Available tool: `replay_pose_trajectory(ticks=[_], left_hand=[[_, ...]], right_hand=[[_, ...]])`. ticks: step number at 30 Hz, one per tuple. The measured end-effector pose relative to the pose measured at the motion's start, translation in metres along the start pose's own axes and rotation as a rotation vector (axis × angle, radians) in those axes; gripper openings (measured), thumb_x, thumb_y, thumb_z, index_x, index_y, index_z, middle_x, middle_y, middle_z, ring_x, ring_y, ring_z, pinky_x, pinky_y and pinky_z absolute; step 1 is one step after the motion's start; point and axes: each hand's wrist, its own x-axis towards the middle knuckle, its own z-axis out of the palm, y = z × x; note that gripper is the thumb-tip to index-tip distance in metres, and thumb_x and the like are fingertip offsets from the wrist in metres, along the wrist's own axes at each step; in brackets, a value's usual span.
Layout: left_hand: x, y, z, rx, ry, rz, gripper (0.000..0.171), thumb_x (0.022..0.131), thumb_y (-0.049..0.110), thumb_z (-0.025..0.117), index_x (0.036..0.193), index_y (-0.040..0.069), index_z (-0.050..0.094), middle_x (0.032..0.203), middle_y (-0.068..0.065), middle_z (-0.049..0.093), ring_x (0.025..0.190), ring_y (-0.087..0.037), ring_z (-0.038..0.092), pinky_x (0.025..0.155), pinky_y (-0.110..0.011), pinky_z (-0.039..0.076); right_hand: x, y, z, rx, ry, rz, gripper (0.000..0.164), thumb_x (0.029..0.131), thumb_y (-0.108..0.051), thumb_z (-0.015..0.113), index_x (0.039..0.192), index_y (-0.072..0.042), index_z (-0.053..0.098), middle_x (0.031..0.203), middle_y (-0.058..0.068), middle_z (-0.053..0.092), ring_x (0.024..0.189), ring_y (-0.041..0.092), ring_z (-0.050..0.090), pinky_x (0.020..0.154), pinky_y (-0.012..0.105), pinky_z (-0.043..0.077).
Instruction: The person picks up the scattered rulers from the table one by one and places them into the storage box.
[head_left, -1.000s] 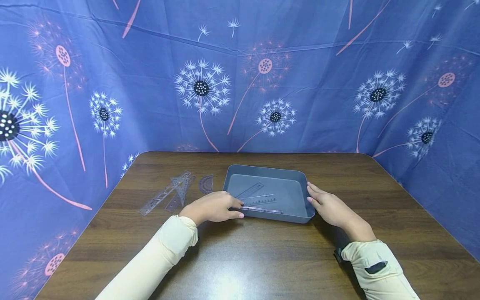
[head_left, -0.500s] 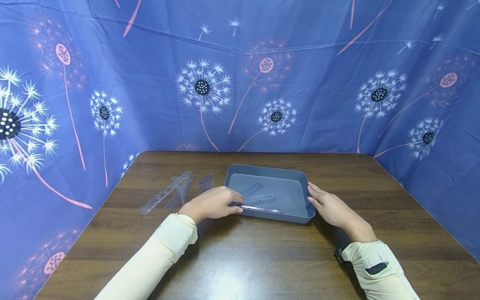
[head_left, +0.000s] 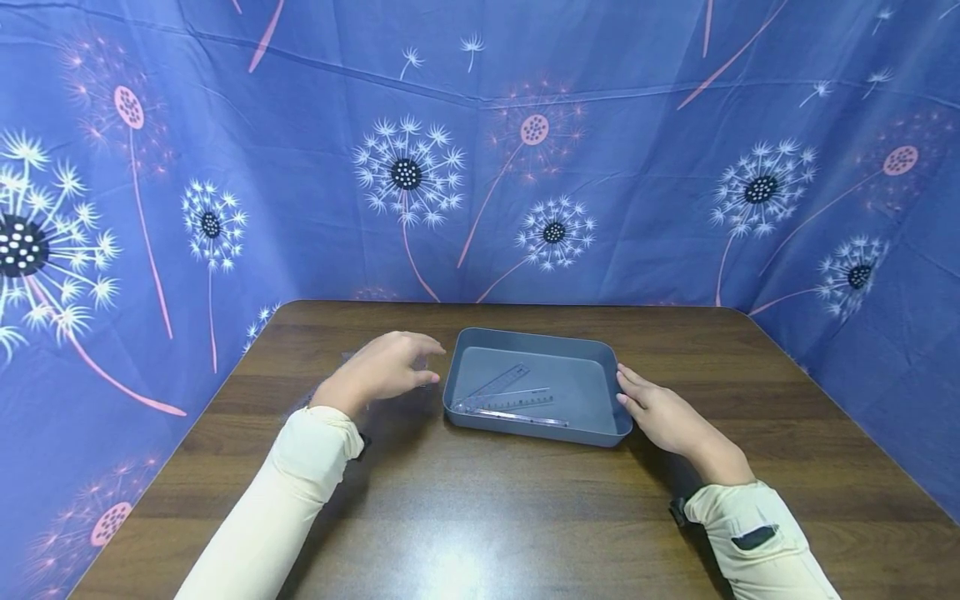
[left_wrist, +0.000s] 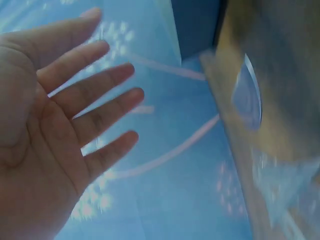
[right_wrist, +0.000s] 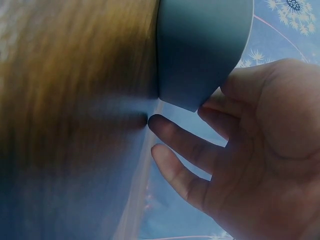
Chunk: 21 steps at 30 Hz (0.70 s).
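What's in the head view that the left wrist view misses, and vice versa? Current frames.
Head only: the right hand touching the tray's right end, and the clear rulers lying inside.

Left wrist only: the left hand's bare palm, plus a clear protractor on the table; in the head view the left hand mostly hides that spot.

Both: the left hand, part of the tray's outer wall, the table and the blue patterned curtain.
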Motion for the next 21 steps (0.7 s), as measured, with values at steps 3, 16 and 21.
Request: replay_pose_trajectory(ticks=[3, 16, 21], left_hand=[[-0.007, -0.015, -0.012, -0.02, 0.033, -0.087, 0.044, 0.09, 0.024, 0.074, 0.13, 0.008, 0.065, 0.131, -0.007, 0.065, 0.122, -0.028, 0.059, 0.103, -0.046, 0.045], [-0.025, -0.071, -0.027, -0.106, 0.051, -0.242, 0.066, 0.089, 0.022, 0.075, 0.146, 0.003, 0.047, 0.149, -0.021, 0.045, 0.139, -0.042, 0.038, 0.113, -0.056, 0.03], [-0.03, -0.091, -0.017, -0.09, 0.005, -0.284, 0.075, 0.088, 0.025, 0.075, 0.148, -0.004, 0.04, 0.149, -0.03, 0.037, 0.138, -0.048, 0.034, 0.112, -0.06, 0.028]], right_hand=[[0.0, 0.0, 0.0, 0.0, 0.0, -0.001, 0.05, 0.105, -0.014, 0.047, 0.145, 0.013, 0.037, 0.157, 0.026, 0.029, 0.142, 0.045, 0.03, 0.112, 0.061, 0.026], [-0.001, 0.0, 0.0, 0.006, -0.007, 0.013, 0.05, 0.105, -0.015, 0.047, 0.146, 0.012, 0.036, 0.157, 0.026, 0.028, 0.143, 0.045, 0.029, 0.112, 0.061, 0.025], [-0.001, -0.002, -0.001, 0.002, -0.006, 0.013, 0.05, 0.105, -0.015, 0.047, 0.146, 0.012, 0.037, 0.157, 0.026, 0.028, 0.142, 0.045, 0.03, 0.112, 0.061, 0.026]])
